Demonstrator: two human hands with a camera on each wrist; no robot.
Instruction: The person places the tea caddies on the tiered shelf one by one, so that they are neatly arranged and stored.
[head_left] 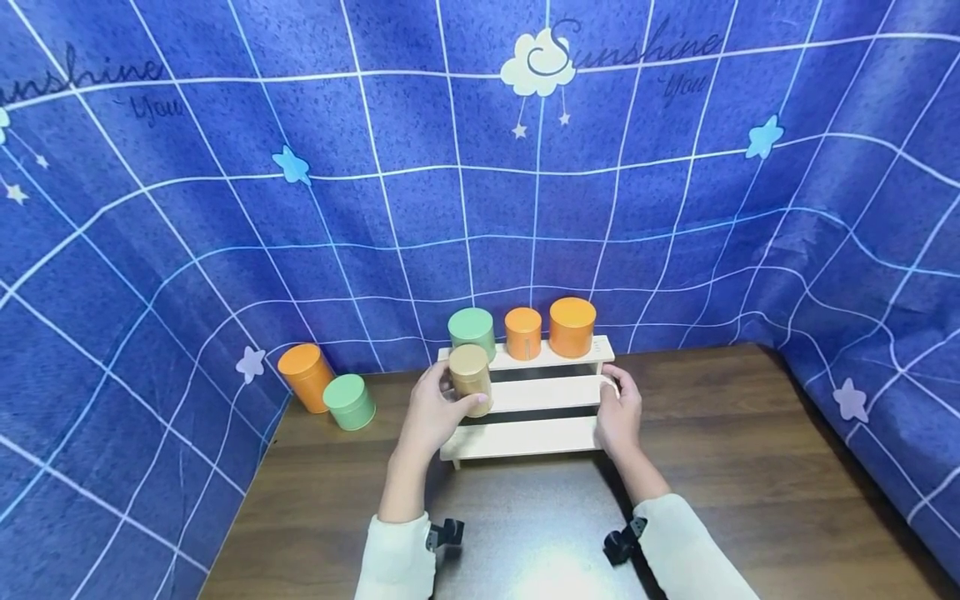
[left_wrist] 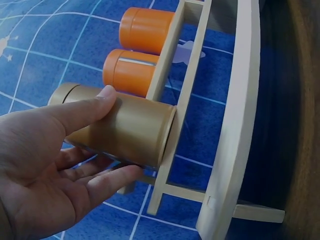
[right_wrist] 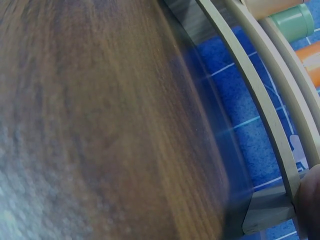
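My left hand (head_left: 429,418) grips a gold canister (head_left: 469,372) at the left end of the middle shelf of a three-step wooden rack (head_left: 543,437). In the left wrist view the thumb lies along one side of the gold canister (left_wrist: 125,122) and the fingers along the other; its base is right at a shelf board. My right hand (head_left: 621,415) holds the right end of the rack around the middle step. Only a bit of a finger (right_wrist: 311,197) shows in the right wrist view. Along the top shelf stand a green canister (head_left: 471,325), a small orange canister (head_left: 522,333) and a wider orange canister (head_left: 572,327).
Left of the rack, a tall orange canister (head_left: 306,379) and a short green canister (head_left: 348,402) stand on the brown wooden table (head_left: 720,467). A blue patterned cloth (head_left: 480,208) hangs behind and at both sides. Each sleeve has a black wrist camera (head_left: 446,533).
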